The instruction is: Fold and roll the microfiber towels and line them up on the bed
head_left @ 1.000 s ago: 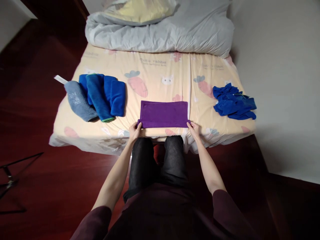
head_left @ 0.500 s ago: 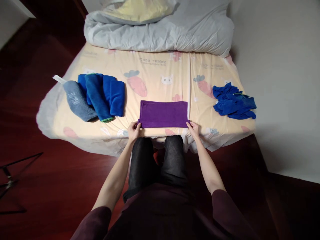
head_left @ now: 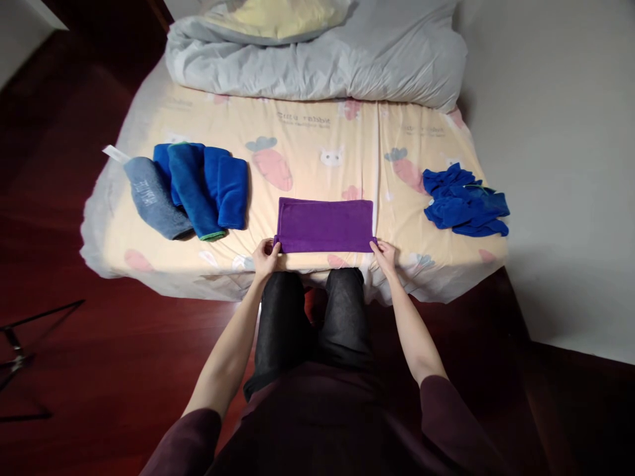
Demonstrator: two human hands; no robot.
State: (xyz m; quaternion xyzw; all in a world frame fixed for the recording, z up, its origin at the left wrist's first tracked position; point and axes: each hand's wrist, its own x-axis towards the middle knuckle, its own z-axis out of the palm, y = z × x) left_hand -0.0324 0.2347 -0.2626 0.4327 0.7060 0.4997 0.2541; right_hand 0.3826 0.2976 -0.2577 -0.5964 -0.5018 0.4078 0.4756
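A purple towel (head_left: 325,226), folded into a flat rectangle, lies at the bed's near edge in front of me. My left hand (head_left: 266,256) pinches its near left corner between thumb and fingers. At the near right corner, my right hand (head_left: 383,255) grips the cloth in the same way. Off to the left rest several rolled or folded towels: a grey-blue one (head_left: 155,198) with lettering and a white tag, and blue ones (head_left: 232,192) beside it. A crumpled heap of blue cloth (head_left: 465,201) sits on the right.
The bed (head_left: 198,119) has a pale sheet printed with carrots and rabbits. A grey quilt (head_left: 307,69) with a yellow pillow (head_left: 278,18) is bunched at the far end. A grey wall (head_left: 550,165) borders the right. Black stand legs (head_left: 20,360) are on the dark red floor at left.
Both hands keep hold of the purple towel's near corners, almost unmoved. The view has shifted very slightly.
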